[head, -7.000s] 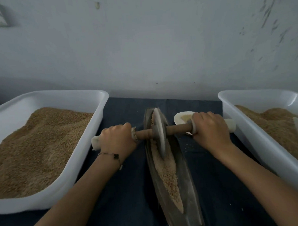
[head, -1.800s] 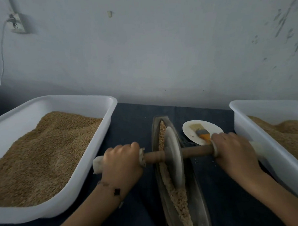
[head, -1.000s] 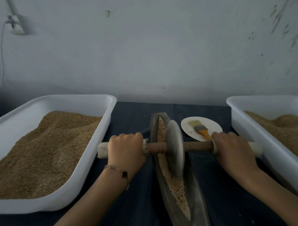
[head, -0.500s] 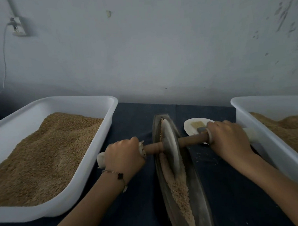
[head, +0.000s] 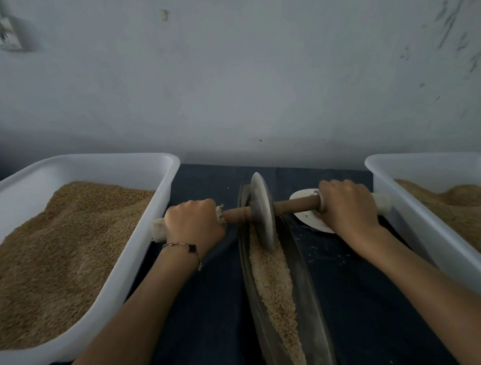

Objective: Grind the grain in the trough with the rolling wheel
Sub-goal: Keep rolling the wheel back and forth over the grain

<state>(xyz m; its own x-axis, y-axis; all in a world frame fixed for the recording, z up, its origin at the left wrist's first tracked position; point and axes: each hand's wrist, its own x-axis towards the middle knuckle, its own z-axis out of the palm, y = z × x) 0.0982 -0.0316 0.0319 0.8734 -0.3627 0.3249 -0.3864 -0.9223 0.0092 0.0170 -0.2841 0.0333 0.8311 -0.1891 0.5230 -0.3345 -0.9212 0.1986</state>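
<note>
A long, narrow dark trough point(head: 307, 295) runs from the table's middle toward me, with pale crushed grain point(head: 271, 280) along its bottom. The grey rolling wheel point(head: 262, 211) stands upright in the trough's far end, on a brown wooden axle point(head: 292, 206). My left hand point(head: 193, 221) grips the axle's cloth-wrapped left end. My right hand point(head: 346, 205) grips the wrapped right end. Both hands hide most of their handles.
A large white tub of brown grain point(head: 71, 245) stands at the left. A second white tub with grain point(head: 439, 223) stands at the right. A white plate point(head: 308, 215) lies under my right hand. Loose grains dot the dark tablecloth point(head: 211, 307). A wall stands behind.
The wheel has rolled away from me, from the trough's middle to its far end. Both hands went forward with the axle, and my right hand now covers the plate and brush.
</note>
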